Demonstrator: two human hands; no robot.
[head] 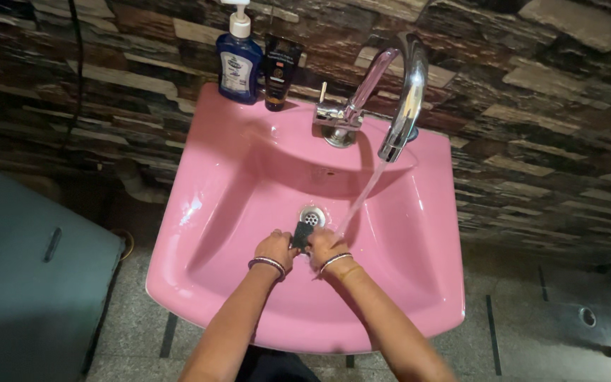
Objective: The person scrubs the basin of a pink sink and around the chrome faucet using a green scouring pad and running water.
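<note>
Both the left hand (274, 247) and right hand (324, 246) close their fingers on a small dark object (301, 234) just before the drain (312, 216), where wet fingers under the stream (363, 192) might let it slip.

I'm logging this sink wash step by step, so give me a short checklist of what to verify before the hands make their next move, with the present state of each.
1. Water running from the tap: ok, a stream falls into the pink sink.
2. Dark object held over the basin: ok, both hands are on it near the drain.
3. Left hand grip: ok, closed on the object.
4. Right hand grip: ok, closed on the object, beside the stream.
5. Object under the stream: cannot tell, the water lands close beside it.
6. Soap within reach: ok, the blue pump bottle and the dark tube stand on the back ledge.
</note>
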